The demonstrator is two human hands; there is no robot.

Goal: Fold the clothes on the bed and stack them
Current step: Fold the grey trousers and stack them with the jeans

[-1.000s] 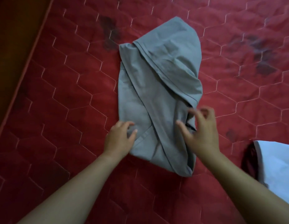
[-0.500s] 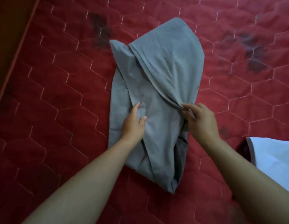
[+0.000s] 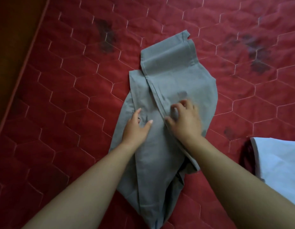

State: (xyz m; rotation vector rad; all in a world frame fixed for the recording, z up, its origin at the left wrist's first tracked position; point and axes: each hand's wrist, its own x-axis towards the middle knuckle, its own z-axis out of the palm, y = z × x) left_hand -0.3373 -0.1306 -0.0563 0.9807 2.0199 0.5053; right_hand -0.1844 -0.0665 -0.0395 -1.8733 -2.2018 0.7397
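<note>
The grey garment (image 3: pixel 176 83) is lying half-folded on the bed (image 3: pixel 61 96). On it, the left hand (image 3: pixel 137 129) is pressing flat, fingers spread. The right hand (image 3: pixel 186 121) is curling its fingers at the centre fold, grip unclear. Smoothing outward before folding is looking wise.

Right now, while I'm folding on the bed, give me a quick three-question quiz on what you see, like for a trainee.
1. True or false: the left hand lies flat on the grey garment.
2. Where does the white cloth lie? A: left of the grey garment. B: right of it. C: beneath it.
3. What colour is the quilted mattress?
Key: 1 true; 2 B; 3 red.
</note>
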